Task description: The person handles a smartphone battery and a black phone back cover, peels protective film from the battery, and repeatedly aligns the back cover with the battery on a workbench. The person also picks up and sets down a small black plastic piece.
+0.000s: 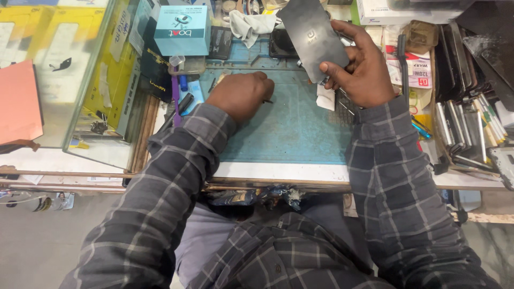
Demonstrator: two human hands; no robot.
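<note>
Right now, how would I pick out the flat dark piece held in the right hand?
Start at the blue mat in the middle of the bench. Above its far right corner, the right hand holds up a dark back panel, tilted, pinched at its lower edge. It is the only thing lifted off the bench, glossy grey, with a small pale mark near its middle.

workbench (278, 172) with pale front edge, topped by a worn blue work mat (292, 128). glass display case (80, 80) stands at the left, yellow boxes (32, 32) inside, an orange sheet (19, 101) leaning before it. a teal box (182, 29) sits on the case's corner. right side crowded with stacked flat metal-edged parts (463, 128) and cartons (407, 10). grey floor (37, 241) below. light even, soft, no hard shadows.
</note>
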